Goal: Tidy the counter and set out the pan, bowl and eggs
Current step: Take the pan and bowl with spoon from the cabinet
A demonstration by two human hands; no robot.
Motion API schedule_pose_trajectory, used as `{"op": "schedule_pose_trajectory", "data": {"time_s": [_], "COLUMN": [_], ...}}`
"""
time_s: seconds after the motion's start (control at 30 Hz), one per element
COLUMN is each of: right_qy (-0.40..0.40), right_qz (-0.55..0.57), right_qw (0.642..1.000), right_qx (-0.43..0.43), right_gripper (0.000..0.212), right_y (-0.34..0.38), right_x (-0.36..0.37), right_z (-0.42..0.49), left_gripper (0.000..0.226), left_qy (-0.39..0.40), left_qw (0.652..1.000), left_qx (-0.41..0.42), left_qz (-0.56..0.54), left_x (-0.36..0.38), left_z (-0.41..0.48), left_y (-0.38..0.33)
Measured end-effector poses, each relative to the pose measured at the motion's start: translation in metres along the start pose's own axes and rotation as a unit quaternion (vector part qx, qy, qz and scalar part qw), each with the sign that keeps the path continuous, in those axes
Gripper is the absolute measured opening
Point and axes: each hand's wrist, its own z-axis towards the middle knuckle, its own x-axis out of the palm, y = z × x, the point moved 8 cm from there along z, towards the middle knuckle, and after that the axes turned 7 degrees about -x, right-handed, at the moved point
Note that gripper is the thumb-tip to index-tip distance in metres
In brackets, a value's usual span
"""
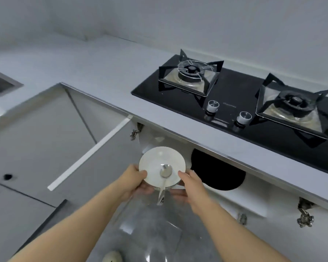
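Bowl [159,163], white and shallow, is being held in the air just in front of the open cupboard under the counter [102,72], below its front edge. A metal spoon [166,172] is lying in it, the handle sticking out over the near rim. The left hand [134,183] and the right hand [189,186] are gripping opposite sides, thumbs on the rim and fingers curled beneath. A black pan [216,171] is sitting inside the cupboard, just right of the bowl. The cupboard door [89,152] is standing swung open on the left, close to the left forearm. A two-burner gas hob [233,87] is filling the right of the counter, and a sink [0,84] is showing at the far left
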Motion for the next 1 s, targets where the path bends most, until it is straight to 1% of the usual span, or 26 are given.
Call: {"op": "schedule_pose_trajectory", "data": {"time_s": [0.1, 0.23, 0.33, 0.4, 0.53, 0.63, 0.8, 0.93, 1.0], "right_qy": [0.04, 0.064, 0.067, 0.065, 0.062, 0.053, 0.025, 0.024, 0.03], "right_qz": [-0.026, -0.037, -0.032, -0.023, 0.03, 0.056, 0.081, 0.077, 0.075], "right_qw": [0.999, 0.996, 0.994, 0.994, 0.995, 0.995, 0.994, 0.994, 0.994], "right_qx": [-0.018, -0.053, -0.078, -0.086, -0.071, -0.065, -0.063, -0.078, -0.077], "right_gripper": [0.02, 0.024, 0.03, 0.028, 0.024, 0.021, 0.018, 0.01, 0.011], "right_y": [0.03, 0.069, 0.097, 0.111, 0.131, 0.139, 0.156, 0.183, 0.196], "right_x": [0.047, 0.113, 0.163, 0.195, 0.276, 0.318, 0.354, 0.363, 0.367], "right_z": [-0.011, -0.015, -0.01, -0.007, -0.004, 0.003, 0.021, 0.048, 0.066], "left_gripper": [0.022, 0.019, 0.018, 0.018, 0.015, 0.006, 0.031, 0.04, 0.042], "left_qy": [-0.026, -0.054, -0.067, -0.07, -0.077, -0.06, -0.048, -0.06, -0.064], "left_qw": [0.999, 0.996, 0.993, 0.991, 0.989, 0.989, 0.992, 0.984, 0.979], "left_qx": [0.012, 0.035, 0.049, 0.058, 0.065, 0.067, 0.077, 0.08, 0.082], "left_qz": [-0.025, -0.067, -0.086, -0.096, -0.108, -0.119, -0.089, -0.145, -0.177], "left_x": [-0.045, -0.113, -0.162, -0.192, -0.272, -0.311, -0.343, -0.357, -0.364], "left_z": [-0.028, -0.052, -0.061, -0.064, -0.063, -0.056, -0.025, 0.005, 0.021], "left_y": [-0.017, -0.042, -0.065, -0.079, -0.104, -0.117, -0.144, -0.173, -0.189]}}
